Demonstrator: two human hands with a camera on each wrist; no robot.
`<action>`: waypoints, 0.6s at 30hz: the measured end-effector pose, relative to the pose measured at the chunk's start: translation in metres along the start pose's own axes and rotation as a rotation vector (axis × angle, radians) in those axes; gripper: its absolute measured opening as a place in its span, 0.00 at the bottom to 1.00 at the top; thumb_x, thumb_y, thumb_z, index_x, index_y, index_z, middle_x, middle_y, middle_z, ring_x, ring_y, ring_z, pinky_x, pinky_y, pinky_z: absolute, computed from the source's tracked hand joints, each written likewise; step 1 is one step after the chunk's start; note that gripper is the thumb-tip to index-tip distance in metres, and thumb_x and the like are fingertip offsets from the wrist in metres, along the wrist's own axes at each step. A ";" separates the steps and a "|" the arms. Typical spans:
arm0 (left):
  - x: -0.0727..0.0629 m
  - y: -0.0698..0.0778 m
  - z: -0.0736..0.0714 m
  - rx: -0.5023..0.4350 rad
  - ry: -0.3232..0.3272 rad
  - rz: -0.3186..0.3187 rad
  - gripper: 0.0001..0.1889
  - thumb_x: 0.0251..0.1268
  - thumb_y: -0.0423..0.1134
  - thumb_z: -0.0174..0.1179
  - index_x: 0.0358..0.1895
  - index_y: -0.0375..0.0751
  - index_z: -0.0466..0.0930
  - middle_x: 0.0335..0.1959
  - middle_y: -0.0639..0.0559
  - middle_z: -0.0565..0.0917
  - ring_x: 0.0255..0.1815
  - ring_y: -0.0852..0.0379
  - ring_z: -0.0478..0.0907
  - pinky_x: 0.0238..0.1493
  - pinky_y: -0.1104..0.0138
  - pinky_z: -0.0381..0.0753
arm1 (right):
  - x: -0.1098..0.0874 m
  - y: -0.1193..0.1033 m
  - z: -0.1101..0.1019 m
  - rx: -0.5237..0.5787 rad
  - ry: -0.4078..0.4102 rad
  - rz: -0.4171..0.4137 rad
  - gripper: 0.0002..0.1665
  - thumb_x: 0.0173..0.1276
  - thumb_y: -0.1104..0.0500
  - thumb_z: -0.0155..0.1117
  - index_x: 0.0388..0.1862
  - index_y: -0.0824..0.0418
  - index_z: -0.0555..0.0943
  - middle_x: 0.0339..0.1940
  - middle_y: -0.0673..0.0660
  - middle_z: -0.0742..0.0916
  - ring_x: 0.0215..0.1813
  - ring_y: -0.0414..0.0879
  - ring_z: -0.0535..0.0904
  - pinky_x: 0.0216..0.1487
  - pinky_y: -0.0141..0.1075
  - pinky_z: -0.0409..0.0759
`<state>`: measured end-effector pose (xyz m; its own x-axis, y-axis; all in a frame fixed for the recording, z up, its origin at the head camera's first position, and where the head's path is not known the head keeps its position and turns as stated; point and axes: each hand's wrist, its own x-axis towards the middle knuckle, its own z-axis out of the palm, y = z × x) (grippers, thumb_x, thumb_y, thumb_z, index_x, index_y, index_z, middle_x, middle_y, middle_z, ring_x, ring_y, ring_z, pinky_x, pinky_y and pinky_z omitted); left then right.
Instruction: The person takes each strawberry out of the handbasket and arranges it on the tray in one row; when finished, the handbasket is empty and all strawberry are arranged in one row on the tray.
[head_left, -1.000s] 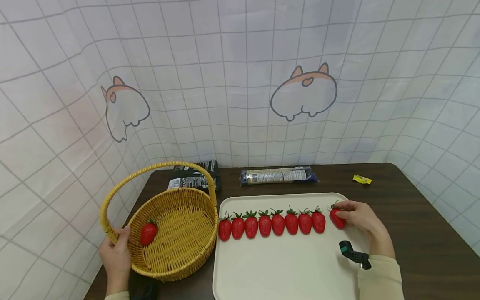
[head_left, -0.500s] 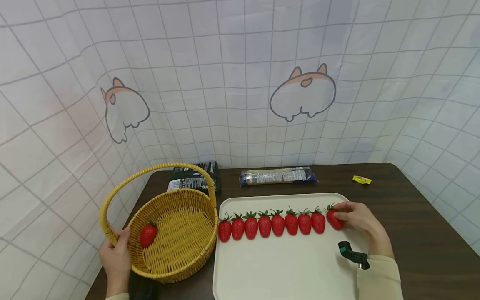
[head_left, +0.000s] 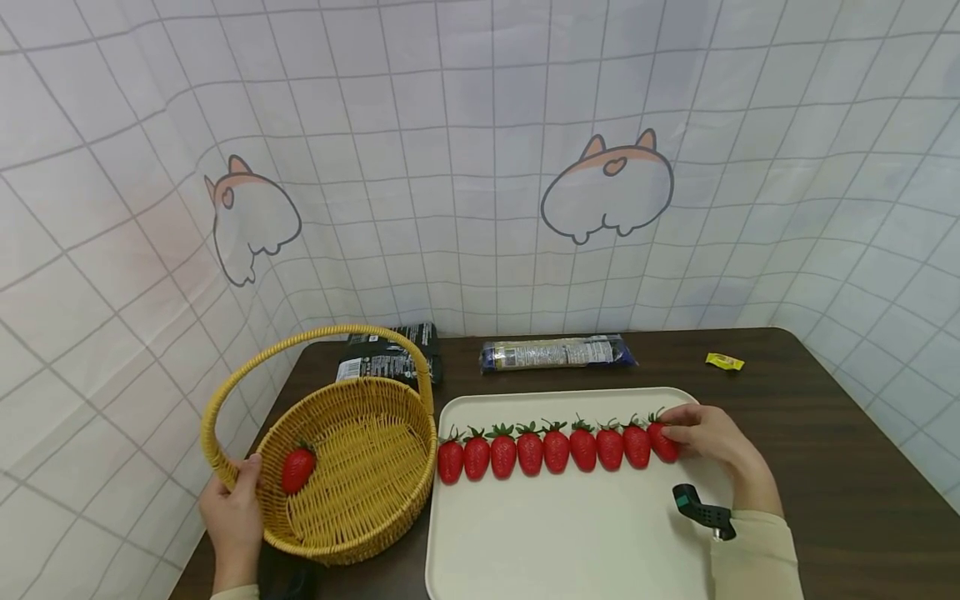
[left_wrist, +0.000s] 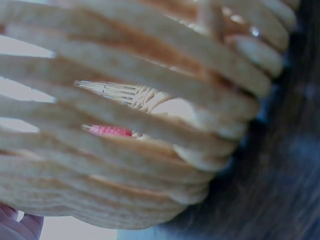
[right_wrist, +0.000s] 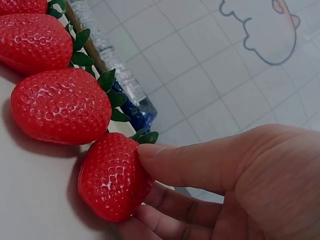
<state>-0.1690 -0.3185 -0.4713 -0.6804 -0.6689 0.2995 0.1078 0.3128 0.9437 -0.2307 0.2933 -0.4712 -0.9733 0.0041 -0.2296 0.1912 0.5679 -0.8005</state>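
At the right end of a row of strawberries [head_left: 556,448] on a cream tray [head_left: 555,533], my right hand [head_left: 711,437] pinches one strawberry [right_wrist: 112,175] between thumb and fingers. That strawberry leans slightly, its side right against its neighbour [right_wrist: 62,106] in the right wrist view. My left hand [head_left: 234,508] grips the rim of a yellow wicker basket [head_left: 375,492] near the foot of its handle. Inside the basket lies a single strawberry [head_left: 297,469]. Blurred basket weave [left_wrist: 125,115] fills most of the left wrist view, with a bit of red behind its gaps.
Behind the basket lies a black printed package [head_left: 390,358]. A long clear-and-blue packet [head_left: 557,352] sits beyond the tray, and a small yellow wrapper [head_left: 724,361] is at the back right of the dark table [head_left: 840,467]. A white gridded curtain [head_left: 465,167] surrounds the table.
My right hand has slid its strawberry leftward along the tray, narrowing the gap to the row's end. My left hand and the basket have stayed in place.
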 end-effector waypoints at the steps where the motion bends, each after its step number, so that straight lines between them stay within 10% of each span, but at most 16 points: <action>1: 0.000 0.000 0.000 -0.004 0.000 0.000 0.15 0.68 0.39 0.61 0.25 0.32 0.75 0.14 0.62 0.75 0.16 0.63 0.65 0.21 0.72 0.63 | 0.000 0.000 0.000 -0.003 0.000 0.000 0.23 0.69 0.59 0.64 0.58 0.71 0.75 0.51 0.69 0.80 0.44 0.52 0.78 0.42 0.40 0.83; 18: -0.001 0.002 0.000 0.007 0.005 0.032 0.16 0.68 0.39 0.61 0.26 0.30 0.74 0.14 0.61 0.75 0.15 0.64 0.63 0.20 0.72 0.62 | -0.003 0.000 -0.008 0.005 0.123 0.016 0.27 0.75 0.49 0.54 0.61 0.70 0.73 0.56 0.71 0.79 0.46 0.57 0.79 0.41 0.36 0.82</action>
<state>-0.1684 -0.3171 -0.4702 -0.6727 -0.6620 0.3305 0.1244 0.3391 0.9325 -0.2286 0.3000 -0.4657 -0.9782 0.1147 -0.1732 0.2077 0.5625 -0.8003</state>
